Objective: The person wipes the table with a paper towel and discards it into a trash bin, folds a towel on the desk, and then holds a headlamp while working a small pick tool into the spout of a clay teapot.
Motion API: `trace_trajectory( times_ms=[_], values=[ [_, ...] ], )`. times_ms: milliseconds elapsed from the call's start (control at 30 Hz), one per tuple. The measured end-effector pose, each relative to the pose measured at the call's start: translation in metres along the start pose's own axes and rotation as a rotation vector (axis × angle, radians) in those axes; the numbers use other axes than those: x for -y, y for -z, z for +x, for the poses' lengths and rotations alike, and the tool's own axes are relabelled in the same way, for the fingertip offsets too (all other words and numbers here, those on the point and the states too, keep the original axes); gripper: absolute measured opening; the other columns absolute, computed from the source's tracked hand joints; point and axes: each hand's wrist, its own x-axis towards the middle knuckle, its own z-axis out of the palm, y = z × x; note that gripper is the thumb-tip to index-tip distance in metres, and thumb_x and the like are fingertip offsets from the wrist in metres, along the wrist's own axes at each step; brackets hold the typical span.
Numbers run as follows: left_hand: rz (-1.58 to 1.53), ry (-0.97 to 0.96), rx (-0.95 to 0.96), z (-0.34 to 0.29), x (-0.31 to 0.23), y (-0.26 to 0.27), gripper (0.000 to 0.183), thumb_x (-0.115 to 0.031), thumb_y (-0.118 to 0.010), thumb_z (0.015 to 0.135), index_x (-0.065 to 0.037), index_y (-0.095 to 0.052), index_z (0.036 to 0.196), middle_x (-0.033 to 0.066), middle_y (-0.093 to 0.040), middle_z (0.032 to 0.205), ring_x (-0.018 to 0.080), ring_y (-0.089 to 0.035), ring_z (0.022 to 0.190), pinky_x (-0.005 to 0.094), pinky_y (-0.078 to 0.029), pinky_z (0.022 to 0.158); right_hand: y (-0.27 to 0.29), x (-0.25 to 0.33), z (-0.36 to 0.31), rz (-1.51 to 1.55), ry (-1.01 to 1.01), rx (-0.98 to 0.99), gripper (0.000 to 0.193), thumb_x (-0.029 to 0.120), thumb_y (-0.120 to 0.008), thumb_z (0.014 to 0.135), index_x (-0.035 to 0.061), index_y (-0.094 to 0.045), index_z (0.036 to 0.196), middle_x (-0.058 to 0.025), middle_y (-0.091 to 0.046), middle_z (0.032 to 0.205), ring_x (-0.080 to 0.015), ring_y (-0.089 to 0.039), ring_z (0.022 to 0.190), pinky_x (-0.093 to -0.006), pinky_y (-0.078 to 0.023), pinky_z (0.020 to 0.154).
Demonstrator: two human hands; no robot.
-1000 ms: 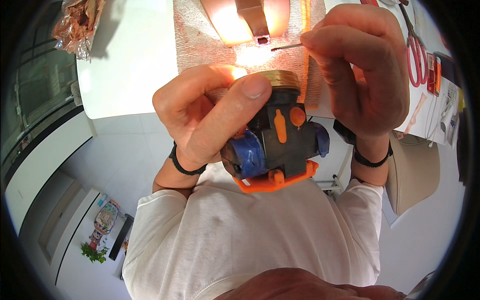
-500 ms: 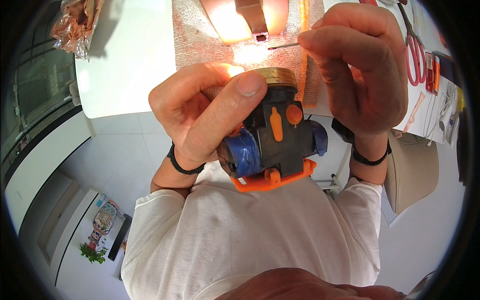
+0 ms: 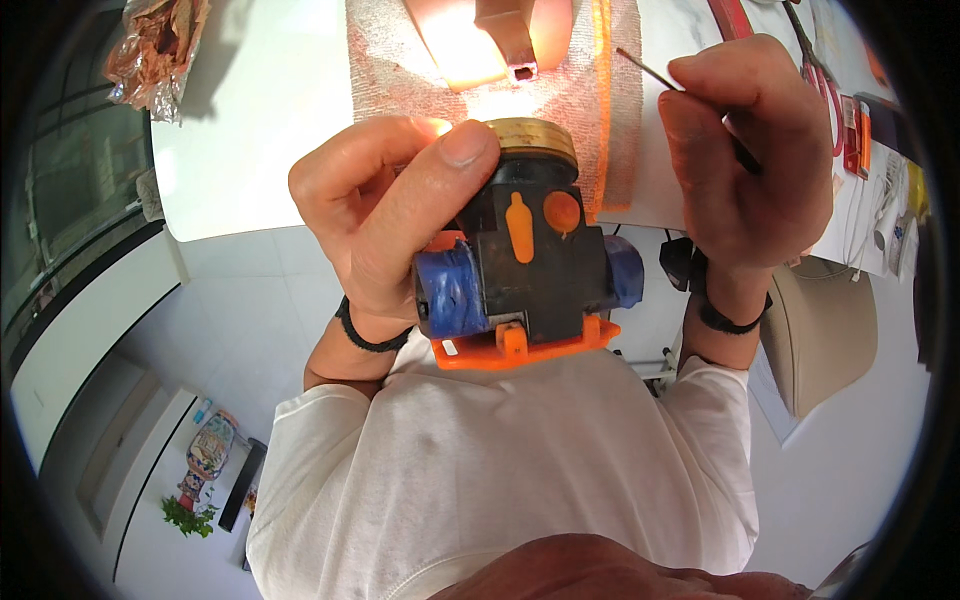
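My left hand (image 3: pixel 385 200) is closed round a black headlamp (image 3: pixel 535 265) with orange buttons, a gold front ring, blue side coverings and an orange bracket. My thumb lies against the ring, and the fingers behind are partly hidden. To the right, my right hand (image 3: pixel 755 160) pinches a thin dark rod-like tool (image 3: pixel 650 68) between thumb and forefinger. Its tip points up and left over the towel's edge, apart from everything. Beyond the headlamp, a brown piece with a square hollow end (image 3: pixel 510 40) lies against a smooth tan shape (image 3: pixel 450 40), brightly lit.
A striped towel (image 3: pixel 400 90) covers part of the white table (image 3: pixel 260 150). Crumpled clear plastic with brown material (image 3: pixel 160 50) sits at far left. Red-handled scissors (image 3: pixel 830 95), an orange-and-red item (image 3: pixel 857 140) and white cables (image 3: pixel 885 210) lie right. A beige chair (image 3: pixel 825 340) stands below.
My right hand has drawn back to the right, lifting the tool's tip away from the bright spot and turning it upward. My left hand and the headlamp have shifted slightly left and up.
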Motion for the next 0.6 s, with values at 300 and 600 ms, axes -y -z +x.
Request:
trace_trajectory(
  times_ms=[300, 600],
  values=[
    [0.038, 0.021, 0.032, 0.004, -0.013, -0.006, 0.102, -0.027, -0.101, 0.059, -0.009, -0.045, 0.143, 0.0127, -0.046, 0.125, 0.0240, -0.058, 0.114, 0.0296, -0.053, 0.093, -0.017, -0.004, -0.023, 0.249, -0.309, -0.254, 0.018, 0.004, -0.065, 0.099, -0.0035, -0.058, 0.114, -0.0048, -0.064, 0.103, -0.0061, -0.056, 0.085, -0.0186, -0.044, 0.078],
    [0.052, 0.008, 0.035, 0.006, -0.012, -0.004, 0.098, -0.028, -0.099, 0.063, -0.010, -0.044, 0.142, 0.0127, -0.046, 0.124, 0.0242, -0.057, 0.114, 0.0306, -0.053, 0.095, -0.028, -0.004, -0.027, 0.351, -0.285, -0.307, 0.019, 0.005, -0.069, 0.097, -0.0027, -0.059, 0.111, -0.0040, -0.063, 0.098, -0.0058, -0.055, 0.081, -0.0183, -0.044, 0.073]
  ],
)
